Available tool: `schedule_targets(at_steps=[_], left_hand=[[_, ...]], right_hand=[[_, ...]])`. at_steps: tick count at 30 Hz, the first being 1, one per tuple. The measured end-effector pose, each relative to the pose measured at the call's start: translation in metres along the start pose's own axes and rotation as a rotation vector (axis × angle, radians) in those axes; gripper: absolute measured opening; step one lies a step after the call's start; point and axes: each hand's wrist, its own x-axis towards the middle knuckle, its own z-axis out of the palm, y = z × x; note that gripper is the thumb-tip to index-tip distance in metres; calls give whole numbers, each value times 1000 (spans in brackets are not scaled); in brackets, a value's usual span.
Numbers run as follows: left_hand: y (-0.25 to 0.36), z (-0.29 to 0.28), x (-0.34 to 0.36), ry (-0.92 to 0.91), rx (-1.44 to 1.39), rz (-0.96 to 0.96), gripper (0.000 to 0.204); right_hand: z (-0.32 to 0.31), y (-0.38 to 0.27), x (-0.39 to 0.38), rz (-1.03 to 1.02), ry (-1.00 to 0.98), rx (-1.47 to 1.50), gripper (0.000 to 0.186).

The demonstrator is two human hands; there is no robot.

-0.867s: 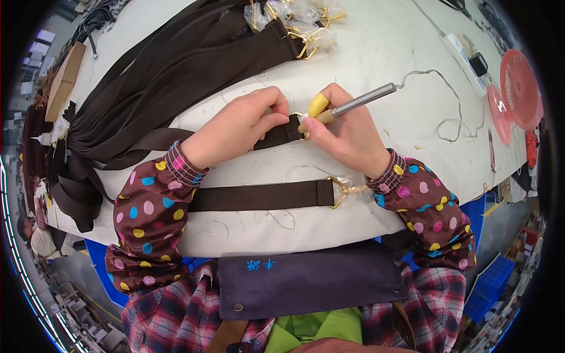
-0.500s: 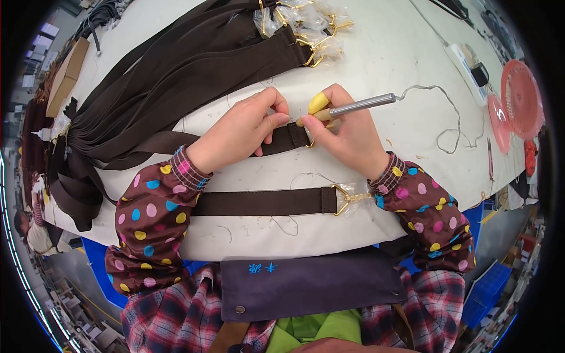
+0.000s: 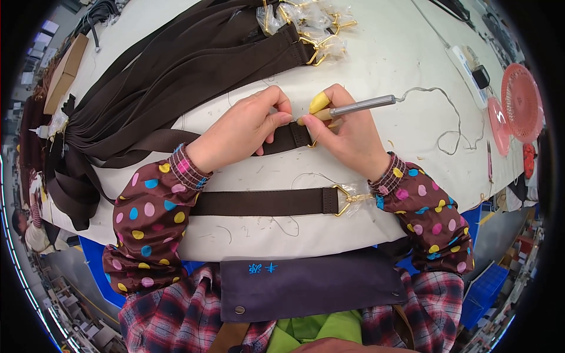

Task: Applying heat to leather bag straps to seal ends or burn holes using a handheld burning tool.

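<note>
My right hand (image 3: pixel 353 135), a yellow cover on one finger, grips a silver pen-shaped tool (image 3: pixel 368 104) with a thin grey cord at its back end. Its tip points toward my left hand (image 3: pixel 238 129), whose thumb and forefinger are pinched together; what they hold is too small to make out. Both hands meet at the upper edge of a dark brown strap (image 3: pixel 287 139) with a gold ring at its end, partly hidden under my fingers. Closer to me lies another brown strap (image 3: pixel 265 202), ending in a gold ring (image 3: pixel 341 200) and a plastic-wrapped clasp.
A large bundle of brown straps (image 3: pixel 170 76) with plastic-wrapped gold hardware (image 3: pixel 318 26) fills the table's far left. At right are a white power strip (image 3: pixel 468 73), a pink plastic basket (image 3: pixel 522 103) and the tool's loose cord (image 3: pixel 453 112). Thread scraps dot the white tabletop.
Hardly anything differs. My left fingers have shifted very slightly to the right along the strap's edge; the tool stays in the same place.
</note>
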Motion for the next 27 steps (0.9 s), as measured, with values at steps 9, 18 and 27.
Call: schedule_targets(at_steps=[9, 18, 27], left_hand=[[1, 0, 1, 0, 11, -3, 8], [-6, -2, 2, 120, 315, 253, 16], [-11, -2, 4, 109, 321, 290, 6]], right_hand=[[0, 3, 1, 15, -8, 11, 25], [-1, -3, 1, 68, 41, 95, 21], [-1, -3, 1, 55, 37, 86, 20]])
